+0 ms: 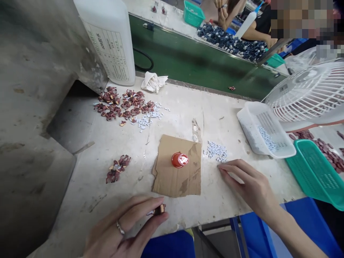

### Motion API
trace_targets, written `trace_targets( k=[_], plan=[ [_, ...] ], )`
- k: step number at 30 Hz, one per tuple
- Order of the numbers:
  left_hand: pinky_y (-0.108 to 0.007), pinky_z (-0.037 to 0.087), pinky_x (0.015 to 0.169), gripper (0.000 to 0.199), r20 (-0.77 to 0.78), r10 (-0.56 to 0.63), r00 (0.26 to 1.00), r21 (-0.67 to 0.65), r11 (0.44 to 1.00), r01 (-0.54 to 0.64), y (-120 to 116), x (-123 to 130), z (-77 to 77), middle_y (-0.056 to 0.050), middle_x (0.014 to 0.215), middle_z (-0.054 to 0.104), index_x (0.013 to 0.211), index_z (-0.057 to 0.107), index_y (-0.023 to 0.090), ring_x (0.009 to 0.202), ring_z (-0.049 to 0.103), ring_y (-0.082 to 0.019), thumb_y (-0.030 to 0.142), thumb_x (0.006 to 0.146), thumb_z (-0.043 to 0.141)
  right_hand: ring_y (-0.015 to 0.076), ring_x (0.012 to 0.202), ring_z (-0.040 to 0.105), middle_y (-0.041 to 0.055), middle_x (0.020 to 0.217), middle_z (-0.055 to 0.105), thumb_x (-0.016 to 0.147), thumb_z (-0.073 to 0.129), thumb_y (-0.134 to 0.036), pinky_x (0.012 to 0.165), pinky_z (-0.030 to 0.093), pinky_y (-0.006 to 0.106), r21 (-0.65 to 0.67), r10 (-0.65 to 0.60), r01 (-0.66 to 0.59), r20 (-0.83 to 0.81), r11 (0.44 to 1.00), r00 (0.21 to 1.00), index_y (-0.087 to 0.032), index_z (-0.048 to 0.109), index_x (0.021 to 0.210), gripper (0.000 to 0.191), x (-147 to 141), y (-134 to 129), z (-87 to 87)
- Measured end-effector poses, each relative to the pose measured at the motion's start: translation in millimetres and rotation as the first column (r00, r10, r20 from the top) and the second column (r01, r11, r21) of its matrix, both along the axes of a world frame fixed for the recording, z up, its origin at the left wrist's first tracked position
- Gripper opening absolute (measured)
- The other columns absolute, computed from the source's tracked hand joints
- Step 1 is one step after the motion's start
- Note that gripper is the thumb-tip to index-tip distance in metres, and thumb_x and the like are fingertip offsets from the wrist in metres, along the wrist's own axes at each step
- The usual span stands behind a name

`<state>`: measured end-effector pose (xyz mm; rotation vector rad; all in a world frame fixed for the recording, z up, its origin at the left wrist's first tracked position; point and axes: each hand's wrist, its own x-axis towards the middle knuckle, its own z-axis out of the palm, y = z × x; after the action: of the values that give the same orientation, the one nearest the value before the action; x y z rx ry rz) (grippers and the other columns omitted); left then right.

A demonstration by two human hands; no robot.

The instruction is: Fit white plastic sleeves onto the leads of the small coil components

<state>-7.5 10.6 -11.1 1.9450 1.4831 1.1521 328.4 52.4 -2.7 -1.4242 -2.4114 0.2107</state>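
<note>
My left hand (pixel 129 227), with a ring on one finger, pinches a small dark brown figure (pixel 159 209) near the table's front edge. My right hand (pixel 244 184) has its thumb and forefinger pressed together at the lower edge of a pile of small pale blue pieces (pixel 216 151); what lies between the fingertips is too small to make out. Between the hands, a small red container (pixel 179 160) stands on a piece of brown cardboard (pixel 172 182). A few brown figures (pixel 118 168) lie left of the cardboard. Behind them are more brown figures (pixel 109 107) and pale blue pieces (pixel 145 121).
A large white jug (pixel 118 53) and crumpled white cloth (pixel 153 82) stand at the back left. At right are a white basket (pixel 244 122), a green basket (pixel 301 168) and a white fan (pixel 306 96). Other people's hands show beyond the green divider (pixel 188 61).
</note>
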Motion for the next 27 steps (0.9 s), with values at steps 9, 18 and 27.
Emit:
trace_targets(
  k=[9, 18, 27],
  plan=[
    [0.001, 0.05, 0.091, 0.012, 0.086, -0.032, 0.996, 0.025, 0.999, 0.03, 2, 3, 0.4, 0.011, 0.099, 0.074, 0.107, 0.064, 0.024, 0.083, 0.07, 0.002, 0.023, 0.095, 0.066, 0.0122, 0.085, 0.068, 0.0014, 0.094, 0.07, 0.095, 0.065, -0.006, 0.075, 0.054, 0.024, -0.103, 0.004, -0.039, -0.315, 0.994, 0.949, -0.021, 0.066, 0.107, 0.019, -61, 19, 21.2],
    [-0.004, 0.054, 0.091, 0.016, 0.134, -0.084, 0.987, 0.037, 0.996, 0.079, 3, 0, -6.6, 0.01, 0.103, 0.073, 0.111, 0.064, 0.023, 0.091, 0.07, 0.001, 0.02, 0.095, 0.065, 0.0125, 0.085, 0.066, 0.0008, 0.093, 0.07, 0.097, 0.063, -0.01, 0.075, 0.053, 0.025, -0.164, -0.022, -0.036, -0.341, 0.986, 0.94, -0.021, 0.068, 0.102, 0.013, -84, 38, 22.9],
    [0.002, 0.046, 0.096, 0.015, 0.14, -0.05, 0.989, -0.015, 0.999, 0.053, 0, 6, 1.2, 0.012, 0.103, 0.073, 0.111, 0.064, 0.025, 0.089, 0.068, 0.004, 0.021, 0.096, 0.063, 0.0132, 0.093, 0.068, 0.0022, 0.102, 0.072, 0.099, 0.061, -0.008, 0.08, 0.054, 0.026, -0.145, 0.021, -0.076, -0.352, 0.986, 0.936, -0.021, 0.069, 0.109, 0.018, -89, 42, 24.8]
  ],
)
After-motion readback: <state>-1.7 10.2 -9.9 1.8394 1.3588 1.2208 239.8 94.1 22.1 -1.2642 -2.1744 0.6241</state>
